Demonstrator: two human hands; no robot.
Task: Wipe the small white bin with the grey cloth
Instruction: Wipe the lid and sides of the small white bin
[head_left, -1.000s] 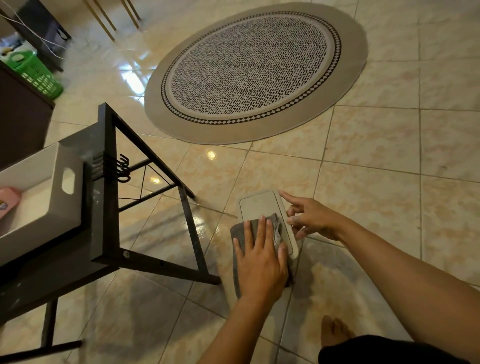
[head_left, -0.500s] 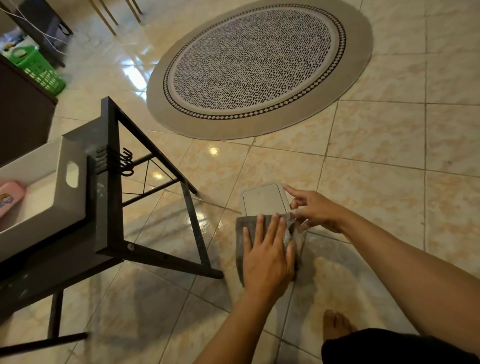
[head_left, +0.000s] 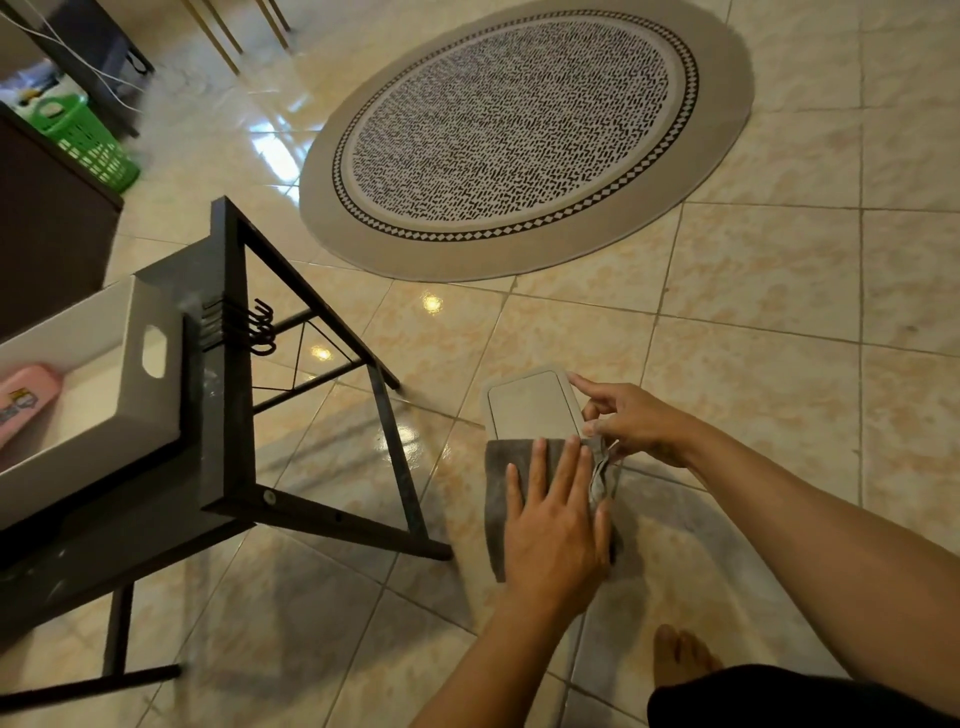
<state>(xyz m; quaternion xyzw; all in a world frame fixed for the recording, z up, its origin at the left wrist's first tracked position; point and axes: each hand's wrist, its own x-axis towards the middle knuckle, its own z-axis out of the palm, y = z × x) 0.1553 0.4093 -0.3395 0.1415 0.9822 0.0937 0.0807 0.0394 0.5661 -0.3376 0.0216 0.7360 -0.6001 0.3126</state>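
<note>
Cloth (head_left: 524, 467), grey and soft, drapes rounded white bin (head_left: 531, 404).

I look down at a shiny floor (head_left: 753, 291) made of big tan tiles. Small bright spots of light shine on it. A round rug (head_left: 524, 130) lies farther away, with a grey edge and lots of little black marks in the middle. On my left stands a black metal rack (head_left: 228, 415) with thin legs and some hooks (head_left: 260, 327) on its side. A white tray (head_left: 130, 384) with a handle hole sits on it, and something pink (head_left: 26, 395) lies inside. Far off on the left is a green basket (head_left: 85, 140), beside a dark cupboard (head_left: 47, 228).
</note>
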